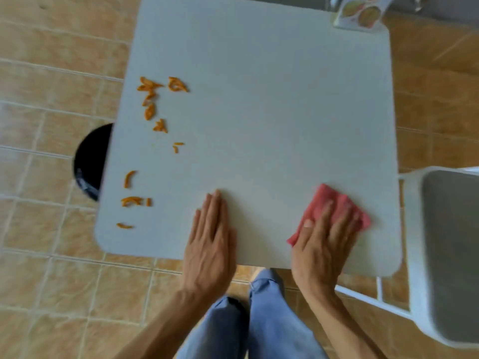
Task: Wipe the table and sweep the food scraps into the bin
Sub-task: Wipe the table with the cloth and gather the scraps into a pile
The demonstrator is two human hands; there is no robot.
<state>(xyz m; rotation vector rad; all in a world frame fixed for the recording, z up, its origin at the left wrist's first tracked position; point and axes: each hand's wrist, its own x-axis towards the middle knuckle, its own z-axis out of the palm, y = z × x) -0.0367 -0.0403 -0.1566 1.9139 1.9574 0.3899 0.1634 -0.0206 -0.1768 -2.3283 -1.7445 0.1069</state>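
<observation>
Below, the right hand [326, 234] pressed flat, fingers spread, on a pink cloth [337, 208] near the white table's [259, 99] front edge; the left hand [211, 237] lay flat, empty. Orange peel scraps [150, 99] lined the left edge above the black bin [90, 161]; long, overlapping leftward strokes would likely sweep them in.

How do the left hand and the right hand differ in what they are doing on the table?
The left hand lies flat on the bare table, holding nothing; the right hand presses a pink cloth. The left hand is nearer the orange scraps. Both rest palm-down at the near edge.
</observation>
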